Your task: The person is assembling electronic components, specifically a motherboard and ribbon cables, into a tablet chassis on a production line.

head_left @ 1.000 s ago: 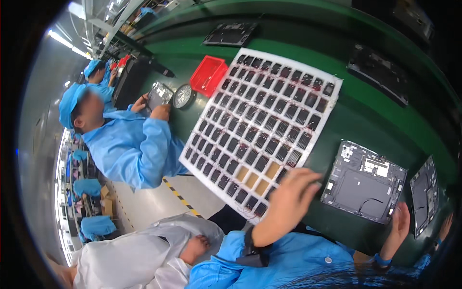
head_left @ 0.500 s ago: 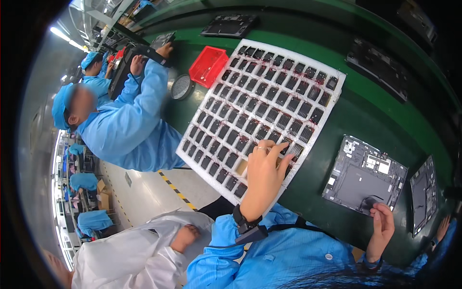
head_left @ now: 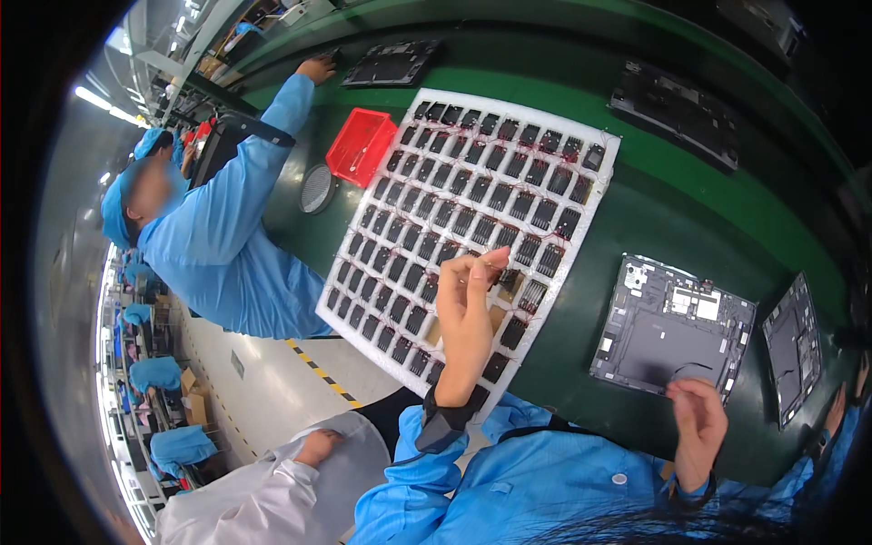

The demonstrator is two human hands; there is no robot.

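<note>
A white foam tray [head_left: 581, 213] holds rows of small black ribbed parts with thin red wires. My left hand [head_left: 465, 322] is over its near right portion, thumb and fingers closed in a pinch. Something small and dark shows by these fingertips, but I cannot tell whether they hold it. A few cells beside that hand show bare brown bottoms. To the right, a dark grey laptop chassis [head_left: 668, 327] lies with its inside facing up. My right hand [head_left: 699, 431] is at its near edge, fingers pinched. A thin black curved strip [head_left: 695, 366] shows just beyond them; the grip itself is unclear.
A red bin [head_left: 361, 145] and a round mesh-topped container [head_left: 318, 188] stand left of the tray. More laptop chassis lie at the far edge [head_left: 391, 64], far right [head_left: 677, 113] and right [head_left: 792, 350]. A co-worker in blue [head_left: 227, 218] reaches across at left; another wears white.
My left hand has lifted and drawn its fingers together, uncovering a bare cell. My right hand has shifted slightly left. The whole view has swung a little, and the co-worker in blue reaches farther.
</note>
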